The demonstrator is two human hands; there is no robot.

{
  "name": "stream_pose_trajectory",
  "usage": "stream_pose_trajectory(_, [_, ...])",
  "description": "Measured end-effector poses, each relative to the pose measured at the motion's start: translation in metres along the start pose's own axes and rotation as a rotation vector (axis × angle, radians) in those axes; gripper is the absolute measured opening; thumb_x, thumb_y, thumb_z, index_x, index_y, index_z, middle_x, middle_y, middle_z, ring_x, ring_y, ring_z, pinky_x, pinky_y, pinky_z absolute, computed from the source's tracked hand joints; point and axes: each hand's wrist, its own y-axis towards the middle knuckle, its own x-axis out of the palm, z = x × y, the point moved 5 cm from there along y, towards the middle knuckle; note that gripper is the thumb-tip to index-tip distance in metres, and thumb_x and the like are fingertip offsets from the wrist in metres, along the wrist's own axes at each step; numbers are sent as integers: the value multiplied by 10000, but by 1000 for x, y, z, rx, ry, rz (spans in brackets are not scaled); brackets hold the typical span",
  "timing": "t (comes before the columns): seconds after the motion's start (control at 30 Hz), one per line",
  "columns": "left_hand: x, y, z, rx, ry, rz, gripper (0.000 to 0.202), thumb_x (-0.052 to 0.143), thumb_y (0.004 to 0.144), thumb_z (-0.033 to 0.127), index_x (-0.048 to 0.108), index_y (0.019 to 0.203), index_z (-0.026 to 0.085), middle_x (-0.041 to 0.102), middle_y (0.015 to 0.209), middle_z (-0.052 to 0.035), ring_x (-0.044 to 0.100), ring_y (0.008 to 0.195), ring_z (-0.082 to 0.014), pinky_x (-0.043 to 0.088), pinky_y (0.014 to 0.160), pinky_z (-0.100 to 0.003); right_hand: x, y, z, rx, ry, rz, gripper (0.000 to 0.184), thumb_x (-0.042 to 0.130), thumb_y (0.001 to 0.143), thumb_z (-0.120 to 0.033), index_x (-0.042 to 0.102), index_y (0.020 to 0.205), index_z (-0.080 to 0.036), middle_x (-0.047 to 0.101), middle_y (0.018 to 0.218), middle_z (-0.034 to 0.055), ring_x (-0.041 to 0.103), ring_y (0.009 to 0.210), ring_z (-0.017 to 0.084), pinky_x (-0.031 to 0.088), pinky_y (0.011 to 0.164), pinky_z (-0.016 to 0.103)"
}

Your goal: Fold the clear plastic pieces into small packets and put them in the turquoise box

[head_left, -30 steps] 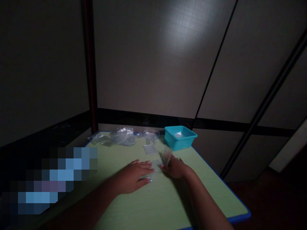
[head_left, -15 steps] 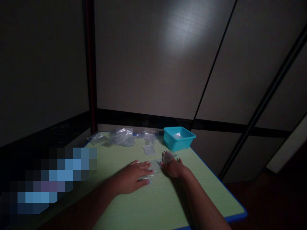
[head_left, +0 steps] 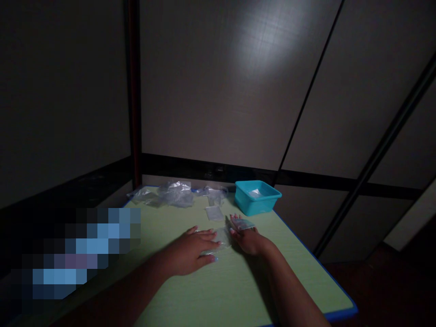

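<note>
Main change: the clear plastic piece in the right hand. A second ago it stood up from the fingers; half a second ago it sagged over them; at this moment it lay nearly level across them. Right hand was turned palm upward, fingers loosely spread and showing past the piece, so it held the plastic across them; could not tell if the thumb pinched it. Piece was near the right edge of the table, on the near side of the basin.

Left hand had not visibly shifted: palm down, fingers wide, resting on the flat plastic sheet in the middle of the table, part of it hidden under the hand. Sheet reached toward the right hand; could not tell if it touched the right hand.

For the work in hand, judged: the lifted piece was settled and easier to control, while the left hand likely kept the sheet in place.

Rest showed no clear change. Basin stood at the far right corner, with a shiny clear item inside, too small to identify. Small square piece lay flat between sheet and far edge. Crumpled plastic bags lay along the far edge toward the far left corner.
</note>
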Motion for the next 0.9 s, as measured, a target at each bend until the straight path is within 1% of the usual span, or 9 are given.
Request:
stream_pose_trajectory(0.1, [0,0,0,5,-12,1,394,470,848,412,438,1240,386,388,1366,-12,319,1270,-210,152,1032,-495,1,1,-1,-68,32,30,581,260,885,-464,176,1403,-213,174,1457,50,111,1335,224,97,1080,413])
stream_pose_trajectory(0.2, [0,0,1,-5,4,-2,393,466,850,407,433,1242,391,382,1370,-12,311,1274,-213,155,1027,-508,2,1,-4,-104,53,32,573,251,887,-475,215,1394,-212,232,1441,54,148,1329,230,98,1084,407])
stream_pose_trajectory(0.3, [0,0,1,-9,8,4,399,470,847,407,427,1244,396,374,1374,-8,307,1276,-216,158,1023,-516,1,0,-10,-151,64,44,573,238,891,-478,195,1399,-215,207,1450,47,147,1330,229,108,1083,417])
stream_pose_trajectory(0.43, [2,2,1,-1,-17,11,385,459,857,391,433,1242,389,368,1377,2,303,1279,-202,161,1033,-488,0,-2,-17,-204,77,61,573,250,898,-443,152,1407,-199,149,1464,44,111,1337,201,129,1085,382])
stream_pose_trajectory(0.57, [3,3,1,-2,-14,14,371,431,874,370,431,1244,390,366,1377,13,304,1278,-195,164,1036,-476,1,-1,-19,-203,121,59,571,250,903,-422,109,1412,-203,138,1467,37,68,1342,188,115,1088,382])
stream_pose_trajectory(0.67, [4,4,1,-6,4,16,396,411,882,362,378,1274,409,359,1382,21,309,1276,-196,174,1031,-487,0,-1,-17,-184,130,67,570,253,904,-414,94,1413,-213,129,1468,32,75,1341,197,117,1086,393])
stream_pose_trajectory(0.77, [2,4,1,-17,30,31,417,383,892,353,329,1302,407,347,1390,26,297,1282,-190,184,1034,-477,-1,-1,-14,-163,83,70,573,260,900,-408,101,1413,-208,116,1469,35,82,1340,207,122,1083,391])
stream_pose_trajectory(0.9, [-2,3,-1,-25,60,72,410,396,885,357,367,1294,375,346,1393,17,283,1288,-184,192,1044,-433,0,-1,-11,-130,0,45,595,289,886,-378,67,1414,-215,78,1474,29,72,1342,205,114,1077,407])
